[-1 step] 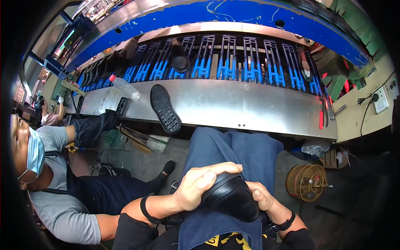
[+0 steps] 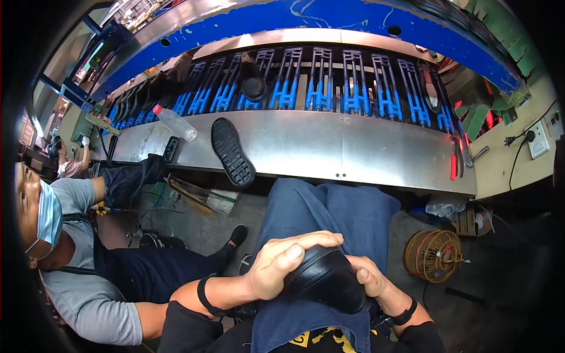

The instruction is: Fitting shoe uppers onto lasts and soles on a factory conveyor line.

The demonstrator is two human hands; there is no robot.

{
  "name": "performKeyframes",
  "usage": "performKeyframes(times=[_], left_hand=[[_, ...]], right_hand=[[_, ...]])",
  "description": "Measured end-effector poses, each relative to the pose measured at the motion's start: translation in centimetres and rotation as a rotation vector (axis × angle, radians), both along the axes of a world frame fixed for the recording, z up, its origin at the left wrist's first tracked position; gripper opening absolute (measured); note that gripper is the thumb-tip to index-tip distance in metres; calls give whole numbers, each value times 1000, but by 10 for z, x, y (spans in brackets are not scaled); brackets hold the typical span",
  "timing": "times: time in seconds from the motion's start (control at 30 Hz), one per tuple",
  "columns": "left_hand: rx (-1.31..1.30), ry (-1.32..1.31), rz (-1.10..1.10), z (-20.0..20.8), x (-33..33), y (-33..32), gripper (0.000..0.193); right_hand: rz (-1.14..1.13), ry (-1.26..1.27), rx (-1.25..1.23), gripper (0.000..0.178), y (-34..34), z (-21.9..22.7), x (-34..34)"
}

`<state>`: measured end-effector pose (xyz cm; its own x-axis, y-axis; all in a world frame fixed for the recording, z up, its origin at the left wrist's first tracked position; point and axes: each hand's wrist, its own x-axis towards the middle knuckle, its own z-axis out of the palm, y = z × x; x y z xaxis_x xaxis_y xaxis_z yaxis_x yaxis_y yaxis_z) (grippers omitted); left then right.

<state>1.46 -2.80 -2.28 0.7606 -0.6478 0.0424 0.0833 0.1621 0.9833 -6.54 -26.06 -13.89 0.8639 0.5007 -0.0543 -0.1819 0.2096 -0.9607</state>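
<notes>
A black leather shoe [image 2: 329, 279] rests over my lap, its rounded, glossy upper facing up. My left hand [image 2: 276, 265] lies along its left and far side, fingers stretched over the edge. Against the right side presses my right hand [image 2: 368, 276], with its fingers partly hidden behind the shoe. Both hands hold the shoe between them. On the metal ledge ahead lies a black shoe sole [image 2: 232, 153], tread up, its heel end over the front edge.
A clear bottle with a red cap [image 2: 176, 123] lies on the metal ledge [image 2: 306, 141]. Behind it, blue-tipped racks [image 2: 321, 88] carry another black shoe [image 2: 253, 82]. Red-handled pliers [image 2: 454, 162] sit at the right end. A masked person [image 2: 88, 259] sits close on my left. A round cage [image 2: 432, 256] stands right.
</notes>
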Motion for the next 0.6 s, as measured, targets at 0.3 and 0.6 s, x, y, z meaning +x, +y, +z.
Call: performKeyframes(times=[0.3, 0.6], left_hand=[[250, -369, -104, 35, -4, 4, 63], [253, -702, 145, -9, -13, -29, 79]], right_hand=[[-136, 34, 52, 90, -2, -14, -21], [-165, 87, 60, 91, -11, -15, -26]])
